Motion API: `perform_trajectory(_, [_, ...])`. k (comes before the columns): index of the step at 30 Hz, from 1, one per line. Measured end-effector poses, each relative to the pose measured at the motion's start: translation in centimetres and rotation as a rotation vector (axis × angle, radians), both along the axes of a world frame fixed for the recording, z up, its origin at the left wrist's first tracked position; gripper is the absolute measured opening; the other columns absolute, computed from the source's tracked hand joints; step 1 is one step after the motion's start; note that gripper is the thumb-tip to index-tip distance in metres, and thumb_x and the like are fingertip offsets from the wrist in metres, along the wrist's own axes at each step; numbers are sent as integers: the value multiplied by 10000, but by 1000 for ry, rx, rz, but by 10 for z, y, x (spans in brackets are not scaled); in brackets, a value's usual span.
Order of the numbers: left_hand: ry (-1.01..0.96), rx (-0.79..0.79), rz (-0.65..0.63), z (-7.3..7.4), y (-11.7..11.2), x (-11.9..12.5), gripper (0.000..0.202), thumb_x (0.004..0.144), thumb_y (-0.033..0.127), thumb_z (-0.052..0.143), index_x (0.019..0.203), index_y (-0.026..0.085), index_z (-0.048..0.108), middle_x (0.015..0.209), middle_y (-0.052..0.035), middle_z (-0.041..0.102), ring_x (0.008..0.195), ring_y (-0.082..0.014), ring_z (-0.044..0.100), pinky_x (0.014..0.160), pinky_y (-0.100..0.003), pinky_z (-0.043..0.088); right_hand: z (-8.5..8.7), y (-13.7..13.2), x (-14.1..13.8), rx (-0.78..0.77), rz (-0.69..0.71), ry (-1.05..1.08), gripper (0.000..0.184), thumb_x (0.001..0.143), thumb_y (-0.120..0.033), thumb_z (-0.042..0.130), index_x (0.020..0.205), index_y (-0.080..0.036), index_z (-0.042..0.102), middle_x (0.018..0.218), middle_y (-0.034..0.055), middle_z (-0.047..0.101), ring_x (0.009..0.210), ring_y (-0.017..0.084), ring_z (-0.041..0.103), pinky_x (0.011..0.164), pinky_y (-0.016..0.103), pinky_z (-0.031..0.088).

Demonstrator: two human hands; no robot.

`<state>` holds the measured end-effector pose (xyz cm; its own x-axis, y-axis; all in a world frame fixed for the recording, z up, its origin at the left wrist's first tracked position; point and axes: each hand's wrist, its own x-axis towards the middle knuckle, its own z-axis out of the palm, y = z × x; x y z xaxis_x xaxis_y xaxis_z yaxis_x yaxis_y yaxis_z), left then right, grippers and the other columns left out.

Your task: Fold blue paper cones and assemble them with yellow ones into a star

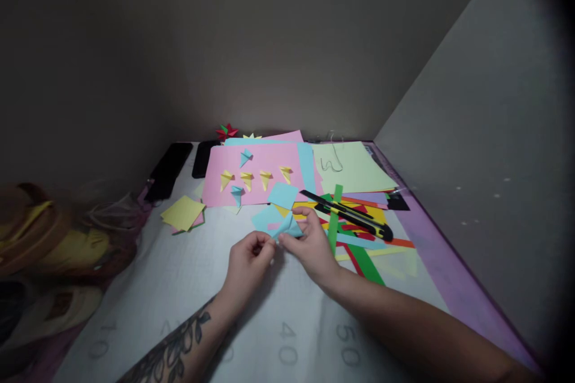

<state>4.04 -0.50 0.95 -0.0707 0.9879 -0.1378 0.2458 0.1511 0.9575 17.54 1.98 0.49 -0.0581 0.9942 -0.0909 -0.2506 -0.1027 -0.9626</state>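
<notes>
Between my two hands is a small piece of light blue paper (288, 226), partly folded into a pointed shape. My left hand (251, 254) is closed, pinching the paper's lower left corner between thumb and fingertips. On the other side, my right hand (312, 245) grips the paper with the thumb in front and the fingers behind. Just beyond lies a flat light blue paper square (283, 195), with another blue sheet partly hidden by the folded one. Several folded yellow pieces (247, 180) and two folded blue pieces (236, 194) rest on a pink sheet (215, 161).
Right of my hands, a black and yellow box cutter (366, 224) lies across coloured paper strips (366, 263). A stack of yellow squares (183, 213) sits to the left. Two dark phone-like objects (173, 167), pale green sheets (354, 167) and a red paper star (227, 131) are farther back.
</notes>
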Motion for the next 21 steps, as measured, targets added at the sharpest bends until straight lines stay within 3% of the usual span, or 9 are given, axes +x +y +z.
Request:
perform_trajectory(4, [36,-1,-7,-1,0,-7,116,749,232,537,667,158,572,581,34,537,554,-103,479,542,-202,371,-1,4,2,-24,-24,15,465,645,-177,684,982,-243,371,657,-80,627,529,100,586,523,203,451])
perform_trajectory(9, [15,20,4,-2,1,-9,145,772,295,557,753,156,594,639,19,565,576,-110,491,550,-209,381,-3,6,4,-27,-43,-2,445,647,-186,681,949,-246,359,632,-94,609,511,104,585,516,209,458])
perform_trajectory(14, [19,8,-60,-2,2,-7,183,780,317,563,722,150,604,622,10,574,581,-115,498,554,-214,382,-3,1,3,-29,48,-36,385,683,-176,649,941,-241,371,676,-70,640,561,114,625,523,201,450])
perform_trajectory(21, [-20,-69,-35,-2,6,-9,256,810,359,541,691,143,609,567,22,542,479,-86,442,460,-196,348,-7,2,0,-36,104,99,385,699,-164,612,988,-243,371,727,-55,657,609,119,657,610,241,501])
